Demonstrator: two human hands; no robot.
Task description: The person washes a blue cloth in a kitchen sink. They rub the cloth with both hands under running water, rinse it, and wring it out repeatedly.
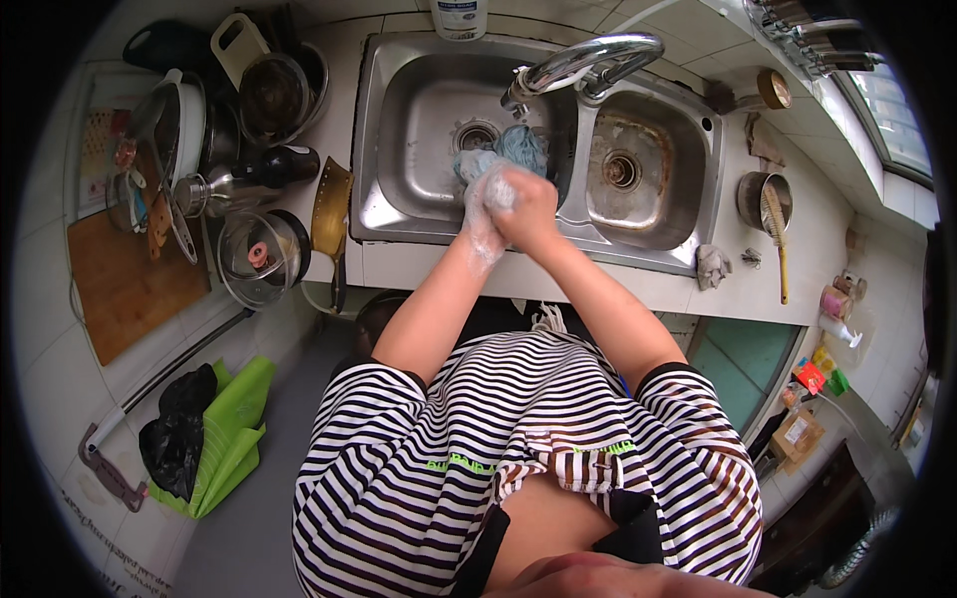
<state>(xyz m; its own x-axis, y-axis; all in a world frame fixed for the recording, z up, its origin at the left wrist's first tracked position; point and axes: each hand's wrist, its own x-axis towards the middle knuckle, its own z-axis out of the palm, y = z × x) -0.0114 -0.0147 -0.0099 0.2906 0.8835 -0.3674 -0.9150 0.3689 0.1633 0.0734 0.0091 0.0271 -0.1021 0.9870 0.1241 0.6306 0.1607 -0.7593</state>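
My left hand (pixel 482 205), covered in white suds, is pressed against my right hand (pixel 527 205) over the near edge of the left basin of a steel double sink (pixel 419 134). Both hands are closed on a soapy light-blue cloth (pixel 523 147), whose wet bunches stick out beyond the knuckles towards the drain. The fingers partly hide one another and the cloth between them. Above the cloth hangs the spout of a chrome faucet (pixel 579 63); no water is seen running from it.
Left of the sink lie a cleaver (pixel 332 217), a dark bottle (pixel 288 166), stacked pans (pixel 275 93) and a glass bowl (pixel 254 258). On the right are a grey rag (pixel 713 267), a metal pot (pixel 754 198) and a brush (pixel 777 239). A dish soap bottle (pixel 459 16) stands behind.
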